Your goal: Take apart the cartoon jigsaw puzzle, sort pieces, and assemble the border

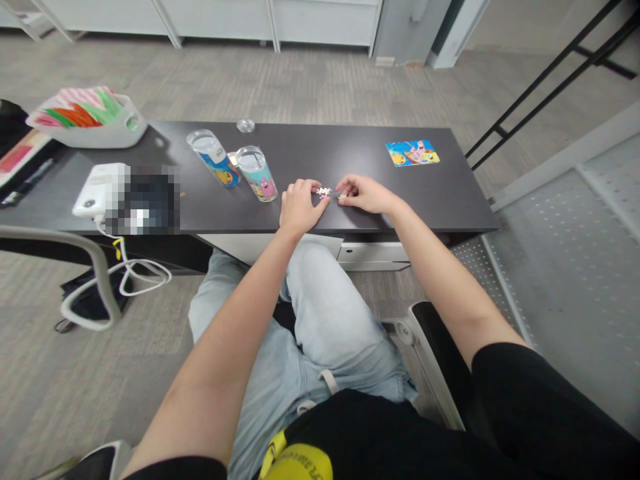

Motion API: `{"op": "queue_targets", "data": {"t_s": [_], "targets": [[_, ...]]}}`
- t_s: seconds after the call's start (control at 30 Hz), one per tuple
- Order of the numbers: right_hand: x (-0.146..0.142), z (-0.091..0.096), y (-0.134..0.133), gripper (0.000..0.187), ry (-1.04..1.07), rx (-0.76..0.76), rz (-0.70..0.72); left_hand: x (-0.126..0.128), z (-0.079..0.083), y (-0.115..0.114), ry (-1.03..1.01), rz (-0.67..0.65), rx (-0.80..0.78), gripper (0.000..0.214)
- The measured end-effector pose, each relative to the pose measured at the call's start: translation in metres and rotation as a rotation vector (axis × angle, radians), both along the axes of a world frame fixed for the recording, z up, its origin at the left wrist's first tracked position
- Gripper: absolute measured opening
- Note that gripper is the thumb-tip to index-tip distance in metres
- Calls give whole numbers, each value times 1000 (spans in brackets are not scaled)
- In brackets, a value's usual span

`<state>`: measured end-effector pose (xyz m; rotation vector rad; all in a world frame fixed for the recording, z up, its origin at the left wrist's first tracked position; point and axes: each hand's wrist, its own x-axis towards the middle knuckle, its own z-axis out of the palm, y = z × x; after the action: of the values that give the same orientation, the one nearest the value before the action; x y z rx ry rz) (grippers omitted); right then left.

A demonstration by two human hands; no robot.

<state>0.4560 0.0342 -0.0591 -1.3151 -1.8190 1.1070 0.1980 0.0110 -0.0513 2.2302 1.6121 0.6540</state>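
Observation:
Near the desk's front edge, my left hand (299, 205) has its thumb and fingers around a small cluster of joined jigsaw pieces (325, 192), pale with some pink. My right hand (369, 194) pinches one small jigsaw piece (342, 198), just right of the cluster and apart from it. Left of my hands stand two clear-topped printed canisters, a blue and yellow canister (215, 160) and a light blue and pink canister (257, 175). A bright cartoon picture card (413, 153) lies flat at the right. What is printed on the pieces is too small to tell.
A clear round lid (245, 125) rests near the back edge of the dark desk (320, 150). At the left are a white basket (107, 135) with colourful packets, a white device (103, 190) with a hanging cable (145, 267), and a blurred-out patch.

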Motion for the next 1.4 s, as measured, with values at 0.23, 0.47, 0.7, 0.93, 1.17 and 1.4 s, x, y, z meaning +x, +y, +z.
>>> {"op": "queue_targets", "data": {"t_s": [0.23,0.47,0.7,0.93,1.17,1.4], "targets": [[-14,-3,34,43,-112,47,22,-4,6,-2,-30,-23,-58,31],[-19,9,41,25,-258,96,92,0,8,-4,66,12,-53,31],[-23,17,31,22,-245,128,53,0,9,-5,49,13,-41,22],[-25,17,27,35,-149,59,61,-4,4,-2,-66,-42,-32,23],[-21,7,24,60,-27,50,60,-5,3,-3,-78,-67,-22,23],[-10,-10,16,97,131,60,-62,-2,3,-5,-43,-62,5,6]]}}
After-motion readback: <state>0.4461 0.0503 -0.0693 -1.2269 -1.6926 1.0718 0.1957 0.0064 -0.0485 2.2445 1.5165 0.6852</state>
